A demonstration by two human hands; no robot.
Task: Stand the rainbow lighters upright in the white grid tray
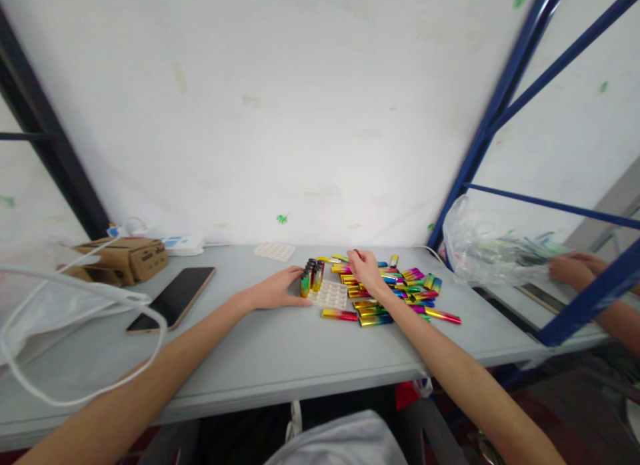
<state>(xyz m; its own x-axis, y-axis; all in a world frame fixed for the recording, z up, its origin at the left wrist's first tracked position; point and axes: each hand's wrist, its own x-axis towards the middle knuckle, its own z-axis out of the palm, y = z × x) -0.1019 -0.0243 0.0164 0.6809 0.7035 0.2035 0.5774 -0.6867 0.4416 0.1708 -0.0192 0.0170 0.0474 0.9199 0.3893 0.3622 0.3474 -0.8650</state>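
Observation:
A pale tray with rows of round holes (pixel 329 294) lies on the table. Several shiny, coloured lighters with dark tops (pixel 313 277) stand upright along its left side. My left hand (pixel 280 288) rests flat at that side, thumb and fingers spread around the tray's left end and close to the lighters. To the right, many metallic rainbow lighters (pixel 375 312) lie loose in a pile. My right hand (pixel 366 270) is over the pile's far left part with its fingers curled together. A small dark end shows at its fingertips, apparently a lighter; the rest is hidden.
Another pale holed tray (pixel 275 252) lies near the wall. At left are a black phone (pixel 175 297), a cardboard box (pixel 133 257) and a white cable (pixel 155 358). A blue metal frame (pixel 480 138) stands at right, with a clear plastic bag (pixel 485 252) and another person's hands (pixel 575 268) beyond.

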